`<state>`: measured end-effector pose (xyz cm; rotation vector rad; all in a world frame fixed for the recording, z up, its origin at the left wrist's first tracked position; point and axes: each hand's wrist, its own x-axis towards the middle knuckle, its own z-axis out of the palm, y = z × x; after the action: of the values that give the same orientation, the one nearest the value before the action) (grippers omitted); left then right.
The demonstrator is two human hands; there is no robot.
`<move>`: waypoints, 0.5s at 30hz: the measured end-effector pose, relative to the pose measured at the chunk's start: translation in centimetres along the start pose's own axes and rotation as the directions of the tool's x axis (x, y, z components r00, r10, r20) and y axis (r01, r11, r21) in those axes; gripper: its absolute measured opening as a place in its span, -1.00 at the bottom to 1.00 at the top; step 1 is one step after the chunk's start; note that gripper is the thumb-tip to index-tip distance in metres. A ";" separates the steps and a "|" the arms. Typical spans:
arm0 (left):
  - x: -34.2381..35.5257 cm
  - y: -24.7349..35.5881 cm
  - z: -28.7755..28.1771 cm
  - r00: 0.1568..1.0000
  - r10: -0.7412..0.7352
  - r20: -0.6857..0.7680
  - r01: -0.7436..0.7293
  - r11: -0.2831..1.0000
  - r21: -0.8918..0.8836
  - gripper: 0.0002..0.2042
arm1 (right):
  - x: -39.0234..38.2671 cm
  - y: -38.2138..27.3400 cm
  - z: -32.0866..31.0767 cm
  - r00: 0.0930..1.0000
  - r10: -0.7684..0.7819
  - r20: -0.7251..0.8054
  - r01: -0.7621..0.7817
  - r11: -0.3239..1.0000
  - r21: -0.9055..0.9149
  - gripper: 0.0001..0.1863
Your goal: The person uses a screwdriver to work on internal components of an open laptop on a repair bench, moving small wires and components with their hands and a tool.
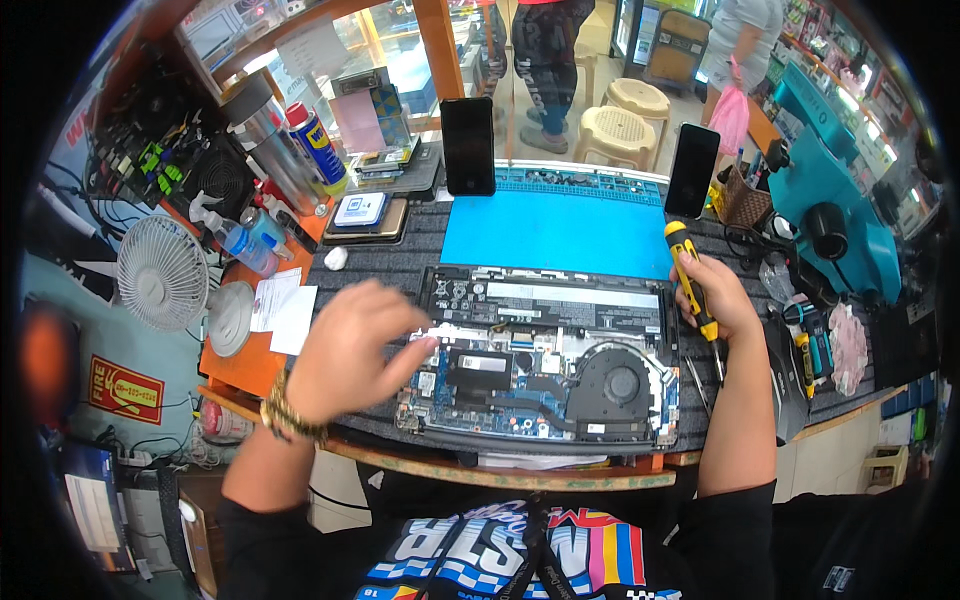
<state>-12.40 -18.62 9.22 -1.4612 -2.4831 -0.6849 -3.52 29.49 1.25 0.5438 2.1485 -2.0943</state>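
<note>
A small fan [163,272] stands at the bench's left edge. The left hand [352,350] rests on the opened laptop [545,355] mid-bench — fingers loosely curled, tips touching the board's left side, holding nothing. The right hand [718,298], at the laptop's right edge, is wrapped around a yellow screwdriver [693,285] — tip pointing down.

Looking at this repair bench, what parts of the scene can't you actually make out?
- Left hand, head view: motion-blurred, so its fingertips' contact with the opened laptop is unclear.
- Laptop's left edge: covered by that hand.
- Screwdriver tip: too thin to see against the dark mat; the right hand wraps the handle.
- Laptop's screws and connectors: too small.
- People behind the glass: cut off by the top edge.
</note>
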 end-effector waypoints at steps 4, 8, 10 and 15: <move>9.4 -4.5 1.0 0.991 0.079 0.109 -0.086 0.995 0.058 -0.87 | 0.1 0.0 -0.1 1.000 0.015 0.001 -0.015 1.000 -0.023 -0.54; 16.5 -8.1 3.2 0.976 -0.045 0.214 -0.001 0.977 0.213 -0.82 | 0.1 -0.4 0.4 0.999 0.021 0.031 -0.020 0.999 -0.028 -0.59; 18.8 -9.5 5.7 0.981 -0.059 0.185 -0.017 0.923 0.383 -0.74 | 0.0 -0.5 0.5 0.999 0.027 0.023 -0.026 0.999 -0.030 -0.59; 21.6 -11.2 9.6 0.937 -0.160 0.310 0.000 0.889 0.457 -0.69 | -0.3 -0.8 0.7 0.999 0.040 0.008 -0.039 0.998 -0.058 -0.59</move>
<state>-32.12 -1.83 5.58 -1.3856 -2.7110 0.1641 -3.61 28.77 2.03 0.5645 2.1674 -2.0033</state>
